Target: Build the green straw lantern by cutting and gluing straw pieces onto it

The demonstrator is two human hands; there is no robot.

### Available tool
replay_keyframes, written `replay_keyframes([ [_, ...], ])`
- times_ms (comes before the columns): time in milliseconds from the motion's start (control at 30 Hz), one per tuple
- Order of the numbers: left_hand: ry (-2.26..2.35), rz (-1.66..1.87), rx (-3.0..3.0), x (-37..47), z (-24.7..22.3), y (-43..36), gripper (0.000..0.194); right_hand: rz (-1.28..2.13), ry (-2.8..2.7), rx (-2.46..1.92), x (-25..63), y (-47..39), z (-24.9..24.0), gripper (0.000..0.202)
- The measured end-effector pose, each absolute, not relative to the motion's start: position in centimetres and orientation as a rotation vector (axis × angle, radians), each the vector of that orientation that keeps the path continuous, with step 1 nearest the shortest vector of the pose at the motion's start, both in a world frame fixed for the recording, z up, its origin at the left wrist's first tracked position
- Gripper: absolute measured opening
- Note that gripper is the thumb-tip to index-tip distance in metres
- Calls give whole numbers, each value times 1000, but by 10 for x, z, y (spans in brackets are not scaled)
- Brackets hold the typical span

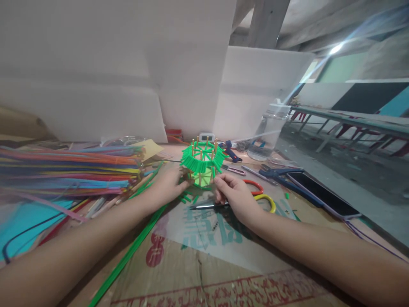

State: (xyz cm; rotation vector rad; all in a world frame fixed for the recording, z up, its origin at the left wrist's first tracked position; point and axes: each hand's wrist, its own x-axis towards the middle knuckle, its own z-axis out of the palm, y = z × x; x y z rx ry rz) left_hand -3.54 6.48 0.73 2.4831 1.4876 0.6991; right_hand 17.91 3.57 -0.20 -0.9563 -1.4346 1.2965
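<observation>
A small round green structure [203, 160] with upright wooden sticks and a fringed green rim stands at the middle of the table. My left hand [171, 183] is at its left side, fingers closed against its lower edge; what they hold is hidden. At its lower right is my right hand [231, 192], thumb and fingers pinched together, with anything between them too small to make out. Scissors [265, 198] with red and yellow handles lie partly under my right hand, blades pointing left. Short green pieces [186, 197] lie in front of the structure.
Bundled colourful pipe cleaners [70, 168] fill the left side. Long green strips [128, 256] run toward the front edge. To the right are a phone [322, 194], pliers [277, 171] and a clear bottle [268, 132]. A glue gun [232, 152] and small digital device [206, 137] stand behind.
</observation>
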Motion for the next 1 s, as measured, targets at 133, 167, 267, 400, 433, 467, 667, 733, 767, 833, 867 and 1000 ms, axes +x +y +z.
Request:
replay_keyframes([
  [133, 1366, 791, 2461, -32, -10, 67, 29, 1385, -1378, -897, 177, 38, -4, 36],
  [167, 1360, 799, 2456, -32, -13, 67, 29, 1408, -1353, -879, 177, 38, -5, 36],
  [267, 1379, 808, 2467, -31, -15, 65, 31, 1470, -1280, -817, 177, 42, -8, 35],
  [400, 1403, 791, 2477, -30, -15, 65, 31, 1525, -1221, -757, 179, 46, -9, 36],
  [433, 1405, 789, 2481, -30, -15, 65, 31, 1535, -1211, -754, 179, 46, -10, 36],
  [467, 1406, 786, 2484, -30, -15, 65, 31, 1545, -1201, -750, 179, 47, -10, 37],
  [667, 1408, 778, 2505, -30, -17, 67, 28, 1584, -1197, -727, 177, 54, -10, 38],
  [733, 1412, 778, 2508, -30, -18, 67, 28, 1592, -1201, -722, 177, 55, -9, 38],
  [767, 1419, 777, 2512, -30, -18, 67, 27, 1596, -1201, -716, 177, 56, -8, 38],
  [833, 1433, 767, 2520, -30, -17, 67, 28, 1604, -1202, -705, 177, 55, -7, 37],
  [867, 1436, 761, 2521, -30, -17, 67, 28, 1606, -1203, -703, 177, 55, -6, 37],
  [1000, 1408, 769, 2510, -30, -16, 66, 28, 1607, -1202, -707, 177, 53, -4, 35],
])
